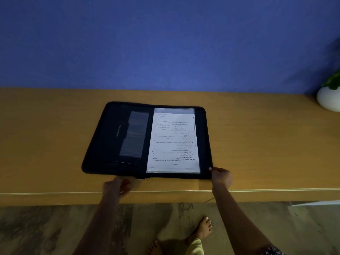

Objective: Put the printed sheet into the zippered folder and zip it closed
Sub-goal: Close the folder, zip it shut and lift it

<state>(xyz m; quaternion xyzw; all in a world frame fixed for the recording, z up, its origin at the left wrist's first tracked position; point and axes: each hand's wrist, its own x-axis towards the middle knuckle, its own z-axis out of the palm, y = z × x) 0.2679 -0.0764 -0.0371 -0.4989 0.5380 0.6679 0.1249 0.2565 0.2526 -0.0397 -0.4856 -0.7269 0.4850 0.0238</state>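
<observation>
Open folder point(106, 144) on table point(55, 126), blue wall point(165, 43)

pot point(328, 101) cut off, sheet point(173, 142) print unreadable

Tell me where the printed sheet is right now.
Head view: the printed sheet lies in the right half of the open zippered folder, on the table, beyond the right hand at the folder's near right corner.
</observation>
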